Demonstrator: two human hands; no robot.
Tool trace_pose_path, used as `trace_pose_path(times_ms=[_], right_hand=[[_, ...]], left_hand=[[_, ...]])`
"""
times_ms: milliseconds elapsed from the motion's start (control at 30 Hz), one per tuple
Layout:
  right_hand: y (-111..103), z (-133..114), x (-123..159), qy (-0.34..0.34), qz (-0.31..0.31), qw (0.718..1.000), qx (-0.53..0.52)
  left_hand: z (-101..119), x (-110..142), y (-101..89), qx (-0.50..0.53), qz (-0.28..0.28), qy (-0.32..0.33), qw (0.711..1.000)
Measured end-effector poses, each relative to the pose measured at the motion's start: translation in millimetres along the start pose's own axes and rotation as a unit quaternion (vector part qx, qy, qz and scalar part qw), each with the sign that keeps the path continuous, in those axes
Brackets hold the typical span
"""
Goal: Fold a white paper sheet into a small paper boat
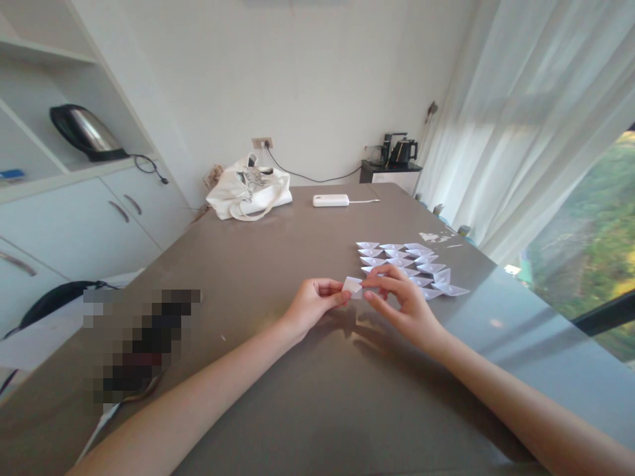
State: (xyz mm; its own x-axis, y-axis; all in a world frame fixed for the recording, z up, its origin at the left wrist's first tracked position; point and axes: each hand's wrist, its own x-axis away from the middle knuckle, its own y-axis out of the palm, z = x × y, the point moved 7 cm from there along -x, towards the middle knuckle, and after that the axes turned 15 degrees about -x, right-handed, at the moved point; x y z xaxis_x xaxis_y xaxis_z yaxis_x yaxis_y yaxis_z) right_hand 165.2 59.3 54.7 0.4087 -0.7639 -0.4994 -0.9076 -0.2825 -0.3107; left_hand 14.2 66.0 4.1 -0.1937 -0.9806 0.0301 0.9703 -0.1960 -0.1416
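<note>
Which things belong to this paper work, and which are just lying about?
Likely in the work:
paper piece in left hand
folded paper shapes

Seemingly just lying about:
white bag
white device
steel kettle

Folded paper piece (352,287) and paper boats (399,262). The piece, small, white and creased, presents a four-sided face and is held tilted above the middle of the tabletop (278,251); its layers are too small to make out with certainty. The boats, white with pointed ends, lie in close-set rows, three across at the far end, between the tabletop's middle and its right edge, the tips of several overlapping in view.
</note>
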Motion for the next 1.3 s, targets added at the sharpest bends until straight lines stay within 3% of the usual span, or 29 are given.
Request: trace_pose_path(times_ms=[233, 400, 567, 700, 800, 900, 1100, 1300], right_hand=[[7.1, 19.4, 2.5, 0.119, 0.009, 0.986, -0.113], [9.7, 25.8, 3.0, 0.167, 0.018, 0.965, -0.201], [16.0, 24.8, 2.5, 0.181, 0.000, 0.945, -0.273], [18.8, 21.9, 3.2, 0.189, -0.002, 0.933, -0.308], [21.6, 19.5, 4.0, 0.189, -0.010, 0.929, -0.318], [23.4, 18.0, 4.4, 0.185, -0.012, 0.931, -0.315], [22.2, 14.1, 7.4, 0.163, -0.006, 0.950, -0.266], [19.5, 7.4, 9.5, 0.157, 0.011, 0.974, -0.165]], left_hand=[[-1.1, 1.6, 12.2, -0.029, -0.040, 0.003, 0.999], [16.9, 4.9, 4.1, -0.130, 0.030, 0.103, 0.986], [52.2, 20.3, 4.5, -0.293, 0.061, 0.268, 0.916], [63.0, 31.6, 10.0, -0.354, 0.089, 0.329, 0.871], [65.2, 37.0, 12.8, -0.379, 0.126, 0.336, 0.853], [66.0, 39.0, 14.3, -0.379, 0.144, 0.322, 0.856], [64.6, 39.0, 16.8, -0.380, 0.144, 0.305, 0.861], [58.9, 40.9, 23.3, -0.424, 0.126, 0.294, 0.847]])
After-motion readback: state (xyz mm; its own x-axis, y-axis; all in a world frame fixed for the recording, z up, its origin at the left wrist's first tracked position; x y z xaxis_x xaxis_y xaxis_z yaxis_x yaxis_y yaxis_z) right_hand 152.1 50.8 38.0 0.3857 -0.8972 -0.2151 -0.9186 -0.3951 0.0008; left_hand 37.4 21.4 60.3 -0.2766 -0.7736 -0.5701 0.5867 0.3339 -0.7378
